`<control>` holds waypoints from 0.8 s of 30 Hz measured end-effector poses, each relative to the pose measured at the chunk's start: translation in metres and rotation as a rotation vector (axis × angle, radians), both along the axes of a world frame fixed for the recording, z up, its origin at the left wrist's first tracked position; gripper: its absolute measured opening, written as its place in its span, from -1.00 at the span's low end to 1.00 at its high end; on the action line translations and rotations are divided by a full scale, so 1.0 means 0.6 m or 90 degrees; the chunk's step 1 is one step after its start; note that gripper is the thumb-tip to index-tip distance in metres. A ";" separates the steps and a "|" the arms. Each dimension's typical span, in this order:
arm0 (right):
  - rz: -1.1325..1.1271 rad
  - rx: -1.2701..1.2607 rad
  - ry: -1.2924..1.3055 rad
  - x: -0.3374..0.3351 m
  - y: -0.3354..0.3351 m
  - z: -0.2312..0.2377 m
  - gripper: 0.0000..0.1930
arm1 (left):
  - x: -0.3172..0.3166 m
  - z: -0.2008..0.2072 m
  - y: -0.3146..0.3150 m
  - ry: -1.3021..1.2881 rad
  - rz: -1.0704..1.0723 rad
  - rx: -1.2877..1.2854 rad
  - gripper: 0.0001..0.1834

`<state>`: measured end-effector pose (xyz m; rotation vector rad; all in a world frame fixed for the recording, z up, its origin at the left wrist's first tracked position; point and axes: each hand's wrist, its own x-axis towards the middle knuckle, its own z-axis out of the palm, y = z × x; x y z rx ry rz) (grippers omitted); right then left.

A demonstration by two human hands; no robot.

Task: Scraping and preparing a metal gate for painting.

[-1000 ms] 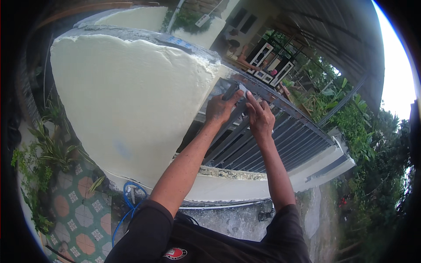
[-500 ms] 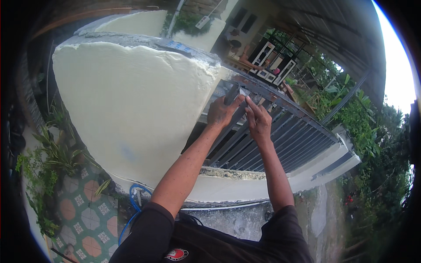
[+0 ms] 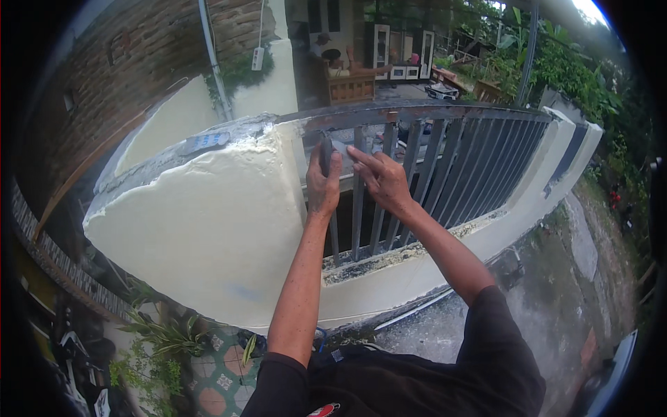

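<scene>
My left hand (image 3: 324,182) is raised in front of the metal railing (image 3: 451,149) near its left end. It grips a folded sheet that resembles sandpaper, its dark grey part (image 3: 326,153) standing upright between thumb and fingers. A pale flap (image 3: 340,147) of the same sheet sticks out to the right. My right hand (image 3: 384,182) has its index fingertip at the edge of that flap, the other fingers curled; its thumb is mostly hidden. Dark grey upright bars stand just behind both hands.
A cream plastered wall (image 3: 187,236) with a rough top edge borders the railing on the left. A blue-marked piece (image 3: 207,141) lies on that top. Farther back, people sit by a wooden bench (image 3: 351,89) and a black-and-white cabinet (image 3: 403,55). Potted plants (image 3: 167,337) grow at lower left.
The view has swung and levelled, so wall and railing appear shifted and less tilted. My left hand still grips the sheet; my right hand has moved slightly away to the right of it.
</scene>
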<state>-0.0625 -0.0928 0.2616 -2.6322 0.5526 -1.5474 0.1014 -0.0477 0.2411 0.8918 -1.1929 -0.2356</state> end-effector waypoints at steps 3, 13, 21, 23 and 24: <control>-0.001 0.048 -0.072 0.014 0.015 0.009 -0.57 | -0.012 0.010 0.019 0.037 -0.028 0.006 -0.38; 0.065 0.193 -0.310 0.115 0.066 -0.042 -0.54 | 0.026 0.052 0.017 0.090 -0.159 0.044 -0.40; 0.022 0.156 -0.435 0.173 0.078 -0.058 -0.54 | 0.018 0.052 0.011 0.193 -0.219 0.048 -0.46; 0.065 0.238 -0.492 0.170 0.076 -0.057 -0.55 | -0.004 0.059 0.001 0.175 -0.083 0.026 -0.50; 0.063 0.240 -0.488 0.167 0.074 -0.057 -0.55 | -0.008 0.063 0.003 0.179 -0.083 0.027 -0.50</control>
